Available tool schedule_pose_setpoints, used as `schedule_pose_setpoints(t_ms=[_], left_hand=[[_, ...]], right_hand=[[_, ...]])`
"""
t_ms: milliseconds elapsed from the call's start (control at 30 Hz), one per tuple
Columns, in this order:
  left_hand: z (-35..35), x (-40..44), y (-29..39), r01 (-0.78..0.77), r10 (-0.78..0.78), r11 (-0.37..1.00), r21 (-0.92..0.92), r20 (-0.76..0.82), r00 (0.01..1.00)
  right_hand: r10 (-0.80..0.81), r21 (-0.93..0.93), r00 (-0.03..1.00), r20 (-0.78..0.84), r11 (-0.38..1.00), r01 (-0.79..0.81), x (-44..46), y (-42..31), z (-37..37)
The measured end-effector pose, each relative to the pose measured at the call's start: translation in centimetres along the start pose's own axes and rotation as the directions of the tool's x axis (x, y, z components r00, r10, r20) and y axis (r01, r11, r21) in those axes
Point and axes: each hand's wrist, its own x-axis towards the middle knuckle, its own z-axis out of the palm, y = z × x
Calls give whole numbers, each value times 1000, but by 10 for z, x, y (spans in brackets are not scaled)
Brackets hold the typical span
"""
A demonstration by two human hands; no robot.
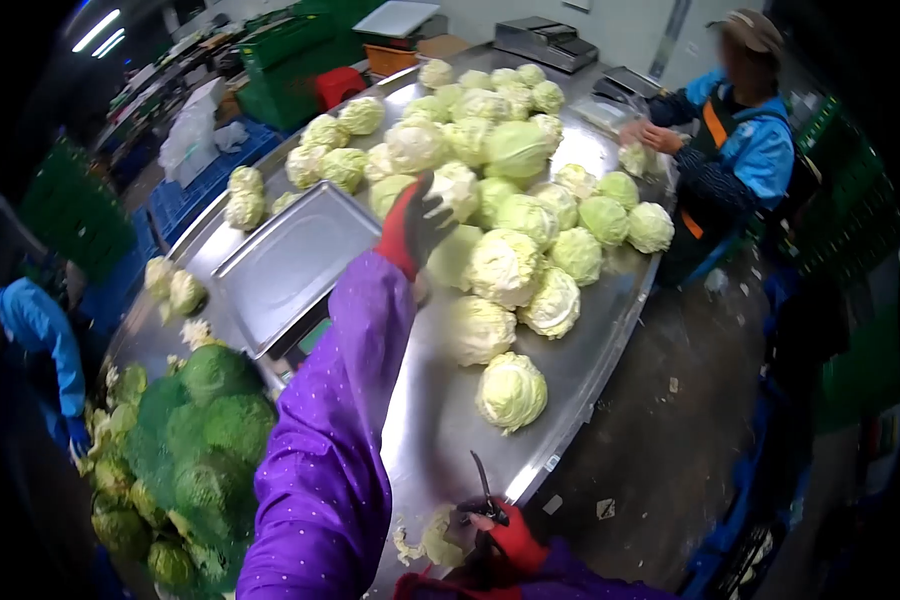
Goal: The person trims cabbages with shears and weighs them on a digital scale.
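Observation:
My left hand (420, 222), in a red and black glove, stretches over the steel table with its fingers apart. It is at the edge of the cabbage pile, beside a motion-blurred cabbage (453, 258); whether they touch I cannot tell. Near the table's front edge, my right hand (510, 543), gloved alike, grips a knife (483, 478) with a thin curved blade pointing up. A pale cabbage piece (440, 538) lies next to that hand, partly hidden. Trimmed cabbages, including one at the front (511, 392), cover the middle of the table (490, 455).
A metal tray (295, 262) lies left of my forearm. Green-netted cabbages (210, 430) are heaped lower left. A co-worker (745, 150) at right handles a bagged cabbage; another person (45, 340) bends at far left. Scales (545, 45) stand at the back.

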Motion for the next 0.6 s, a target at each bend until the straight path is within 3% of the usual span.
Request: schedule_pose_setpoints(t_ms=[100,167,233,267,300,367,433,467,500,567,600], left_hand=[[-27,-102,10,-12,12,1000,2,-108,994],[-105,-145,-21,-23,29,988,-154,37,999],[-123,-246,-47,-170,185,979,115,-135,973],[-127,-296,-51,-141,167,976,168,-155,974],[-132,-346,-60,-111,152,970,216,-187,971],[-159,-432,-108,-147,212,958,247,-261,942],[-163,-517,-119,-35,239,867,497,-352,905],[-163,-552,-132,-61,287,899,434,-477,831],[-178,-582,-154,-26,403,809,587,-522,752],[-185,-630,-136,224,625,321,920,-384,679],[-200,-648,-138,316,694,159,935,-333,638]], right_hand=[[-59,-9,998,31,998,59,1,-4,14],[-79,-38,994,77,996,82,12,12,9],[-112,-37,985,133,992,118,18,22,14],[-100,-186,986,137,975,125,15,7,24],[-85,-65,984,157,993,96,16,12,30],[-24,-194,984,178,979,58,19,4,38],[-73,-221,981,177,969,112,25,9,53],[-103,-200,977,189,970,141,28,16,60],[-91,-224,974,206,965,137,26,13,73],[-51,-302,969,242,945,125,23,15,91],[-18,-316,963,267,943,105,22,16,105]])
